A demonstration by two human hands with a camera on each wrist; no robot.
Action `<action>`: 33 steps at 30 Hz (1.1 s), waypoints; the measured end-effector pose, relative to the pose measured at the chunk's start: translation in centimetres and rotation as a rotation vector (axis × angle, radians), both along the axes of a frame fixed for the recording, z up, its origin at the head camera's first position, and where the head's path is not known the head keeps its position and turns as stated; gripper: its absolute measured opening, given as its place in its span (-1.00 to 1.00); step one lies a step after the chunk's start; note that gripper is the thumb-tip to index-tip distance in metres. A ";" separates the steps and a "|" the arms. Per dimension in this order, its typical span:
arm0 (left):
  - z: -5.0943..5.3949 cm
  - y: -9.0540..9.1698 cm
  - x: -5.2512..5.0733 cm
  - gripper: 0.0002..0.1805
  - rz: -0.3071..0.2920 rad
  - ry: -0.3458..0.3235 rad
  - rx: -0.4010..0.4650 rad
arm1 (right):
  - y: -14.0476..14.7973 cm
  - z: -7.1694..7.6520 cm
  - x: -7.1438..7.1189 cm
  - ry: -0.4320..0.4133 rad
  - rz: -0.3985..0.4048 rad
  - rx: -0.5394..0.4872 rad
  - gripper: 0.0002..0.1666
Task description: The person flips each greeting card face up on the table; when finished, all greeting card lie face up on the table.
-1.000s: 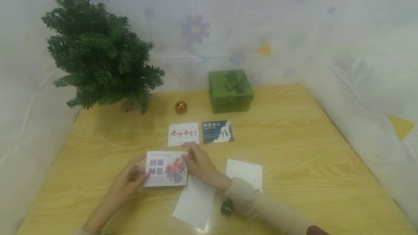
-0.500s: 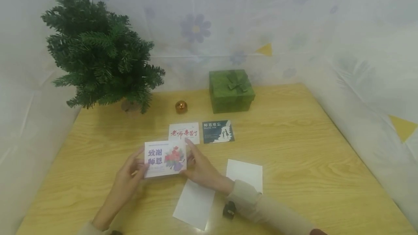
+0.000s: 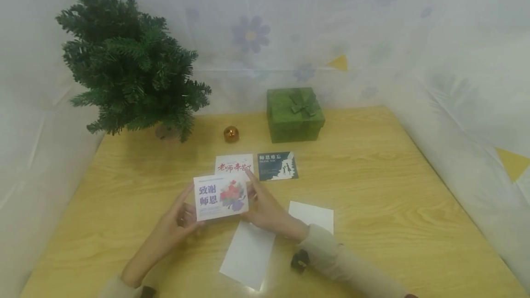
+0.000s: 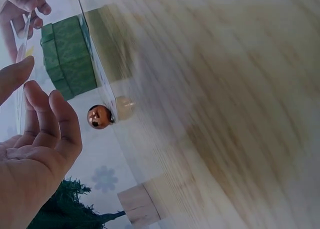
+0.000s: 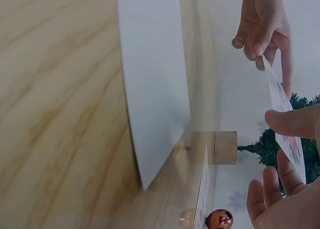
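the card (image 3: 221, 197) with the flower print is up in the air between the person's two hands, tilted, its lower edge apart from the table (image 3: 393, 174). the left hand (image 3: 175, 222) pinches its left edge between thumb and fingers; the right hand (image 3: 269, 210) grips the right edge, thumb on the printed face and fingers beneath. seen from the head, the card's top edge cuts across the lower part of the red-lettered card (image 3: 234, 164), which lies flat behind it. a narrow strip of wood parts that one from the dark card (image 3: 277, 166) on its right. nearer the person, a white sheet (image 3: 248, 256) lies aslant, its upper end running under the right hand, and a second sheet (image 3: 312, 215) is partly covered by the right forearm. farther back, the ball (image 3: 231, 134) sits just behind the red-lettered card, between the tree (image 3: 132, 68) and the green box (image 3: 295, 116), both near the table's back edge. a broad stretch of wood runs from the second sheet to the right edge, and a smaller one from the left hand to the left edge.
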State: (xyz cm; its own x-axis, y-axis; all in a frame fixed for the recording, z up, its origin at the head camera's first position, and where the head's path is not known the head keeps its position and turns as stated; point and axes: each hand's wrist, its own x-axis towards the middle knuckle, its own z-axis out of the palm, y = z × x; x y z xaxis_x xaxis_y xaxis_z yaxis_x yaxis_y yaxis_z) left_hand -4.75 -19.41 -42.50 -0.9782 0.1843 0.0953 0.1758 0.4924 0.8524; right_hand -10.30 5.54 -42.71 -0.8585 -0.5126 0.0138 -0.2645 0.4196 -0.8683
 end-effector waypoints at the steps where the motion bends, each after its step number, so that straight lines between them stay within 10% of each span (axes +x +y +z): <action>1: 0.0 0.0 0.0 0.01 -0.010 0.010 0.000 | 0.1 0.1 0.0 -0.011 -0.006 -0.003 0.23; 8: -0.1 0.1 0.0 -0.01 -0.064 0.060 -0.001 | 0.5 -0.2 0.2 0.040 -0.005 0.033 0.22; 33: 0.2 -2.4 -0.7 -0.06 -0.029 -0.136 -0.067 | -2.2 -1.1 -0.8 0.072 0.106 0.085 0.17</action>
State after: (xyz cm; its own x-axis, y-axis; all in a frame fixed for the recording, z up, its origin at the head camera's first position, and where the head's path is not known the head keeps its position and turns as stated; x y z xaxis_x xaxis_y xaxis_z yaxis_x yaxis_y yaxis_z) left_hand -5.47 -21.85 -42.25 -0.9754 0.2142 -0.0514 0.0757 0.5451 0.8350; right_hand -11.08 3.31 -43.77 -0.7982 -0.6019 0.0264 -0.3714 0.4570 -0.8082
